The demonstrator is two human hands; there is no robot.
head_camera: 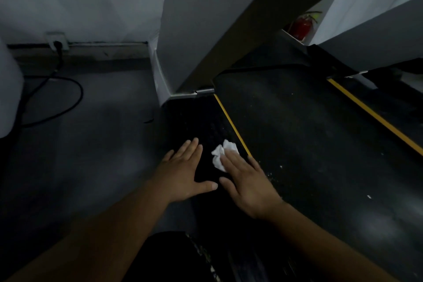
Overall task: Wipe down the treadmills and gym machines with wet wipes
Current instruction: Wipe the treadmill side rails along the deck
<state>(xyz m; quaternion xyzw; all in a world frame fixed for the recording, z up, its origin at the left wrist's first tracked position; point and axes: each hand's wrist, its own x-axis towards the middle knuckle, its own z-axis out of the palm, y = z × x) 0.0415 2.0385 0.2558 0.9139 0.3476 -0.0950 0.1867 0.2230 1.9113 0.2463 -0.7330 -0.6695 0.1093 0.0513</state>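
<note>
A crumpled white wet wipe (220,153) lies on the treadmill's black left side rail (194,119), beside the yellow stripe. My right hand (248,184) lies flat on top of it, fingers extended and pressing the wipe against the rail. My left hand (184,170) rests flat on the same rail just to the left, fingers spread, holding nothing. The treadmill belt (309,144) stretches to the right, dusty with pale specks. A grey upright post (206,18) rises from the rail's far end.
A black power cable (66,98) loops over the grey floor from a wall socket (56,41) at the left. A red fire extinguisher (302,26) stands behind the treadmill. A second yellow stripe (375,119) edges the belt's right side.
</note>
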